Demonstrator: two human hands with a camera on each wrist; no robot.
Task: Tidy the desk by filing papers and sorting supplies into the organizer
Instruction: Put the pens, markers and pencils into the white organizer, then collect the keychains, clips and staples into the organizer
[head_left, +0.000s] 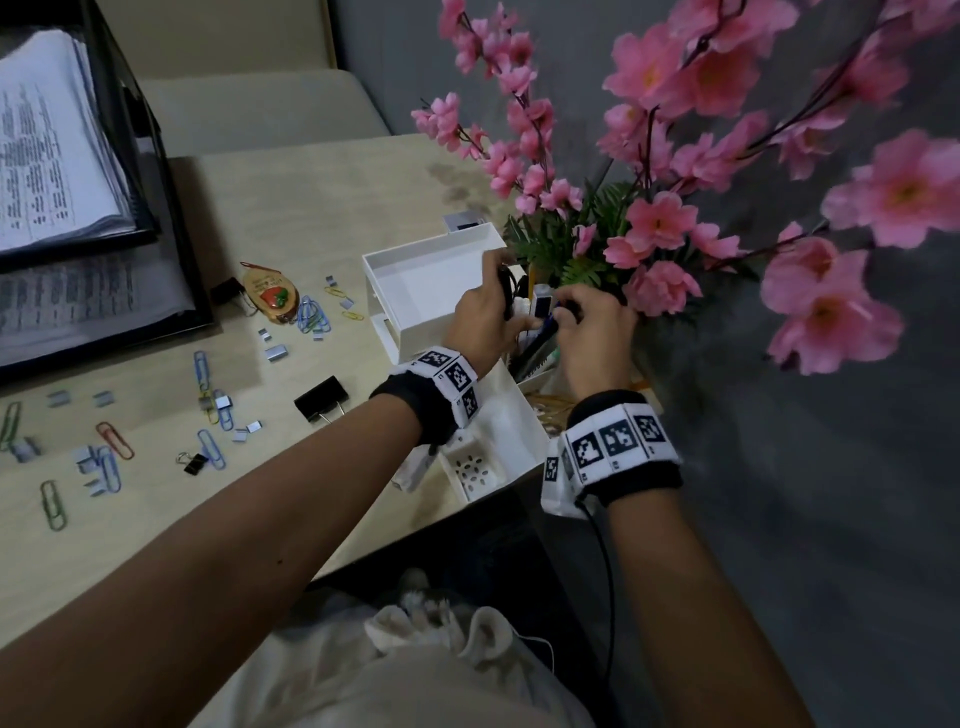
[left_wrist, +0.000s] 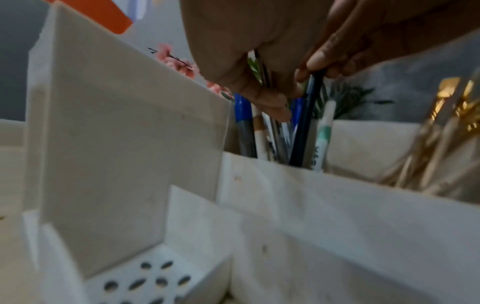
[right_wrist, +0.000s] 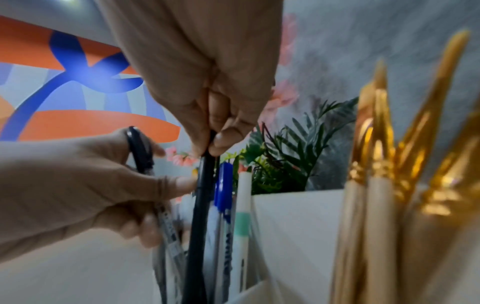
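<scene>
Black pen pinched at its top by right-hand fingers, left-hand fingers curled round neighbouring pens below: best lowered straight into white organizer slot underneath, clips scattered far left on counter awaiting sorting.

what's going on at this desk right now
A person is sorting pens into the white plastic desk organizer. Their right hand pinches the top of a slim black pen standing in the pen compartment, while the left hand holds a dark marker beside it. Colourful paper clips, black binder clips and loose staple strips lie scattered on the beige desk, not yet sorted.
</scene>
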